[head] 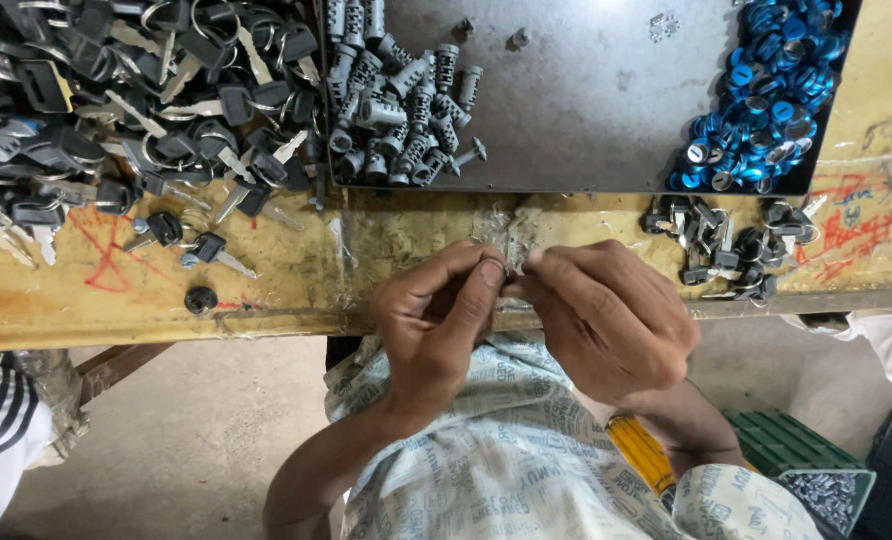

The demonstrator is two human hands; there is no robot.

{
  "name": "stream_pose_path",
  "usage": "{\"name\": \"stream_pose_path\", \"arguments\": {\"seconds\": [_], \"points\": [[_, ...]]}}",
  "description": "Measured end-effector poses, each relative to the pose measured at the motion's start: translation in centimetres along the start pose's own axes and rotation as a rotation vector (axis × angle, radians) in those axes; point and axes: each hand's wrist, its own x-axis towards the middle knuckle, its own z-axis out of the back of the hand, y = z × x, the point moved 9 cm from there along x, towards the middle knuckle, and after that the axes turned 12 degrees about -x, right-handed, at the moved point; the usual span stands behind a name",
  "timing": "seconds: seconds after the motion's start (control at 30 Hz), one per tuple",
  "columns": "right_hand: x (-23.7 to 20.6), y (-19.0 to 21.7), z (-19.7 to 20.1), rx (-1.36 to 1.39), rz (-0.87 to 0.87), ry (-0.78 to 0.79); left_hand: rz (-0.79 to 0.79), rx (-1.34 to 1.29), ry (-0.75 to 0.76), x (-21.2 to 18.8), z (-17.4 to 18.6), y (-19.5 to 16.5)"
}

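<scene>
Fingertips of the left hand [434, 318] and right hand [606, 318] are pinched on a tiny metal part [512, 281], judged light, stiff, slippery; lock cylinders [398, 115] lie at eleven o'clock.

A worn yellow worktop [286, 290], marked with red scribbles [106, 255], is lit evenly. A dark metal sheet [586, 100] is laid on it. Grey concrete floor [196, 430] is seen below.

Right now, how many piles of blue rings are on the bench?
1. The pile of blue rings sits at the right end of the dark metal tray, beyond the right hand. Its top runs past the frame edge, so more may be hidden.
</scene>
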Motion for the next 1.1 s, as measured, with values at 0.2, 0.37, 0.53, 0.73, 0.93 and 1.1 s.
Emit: {"name": "stream_pose_path", "arguments": {"seconds": [0.2,0.37,0.53,0.73,0.93,1.1], "points": [[1.0,0.3,-0.1,0.063,0.030,0.127,0.107,0.229,0.245,1.7,-0.4,-0.8],[1.0,0.0,-1.3,0.078,-0.038,0.176,-0.006,0.329,0.351,2.0,-0.3,-2.3],[2.1,-3.3,-4.2,0.191,-0.215,0.594,0.050,0.264,0.253,2.3,1.4,-1.5],[7.4,-9.6,-9.0,-0.163,-0.352,0.546,-0.185,0.349,0.035,1.2,3.0,-0.4],[6.0,-7.8,-8.5,-0.271,-0.245,0.465,-0.130,0.272,-0.010,2.1,4.7,0.6],[4.4,-8.4,-6.3,-0.314,-0.195,0.489,0.214,0.065,0.048,1.6,4.4,2.4]]}}
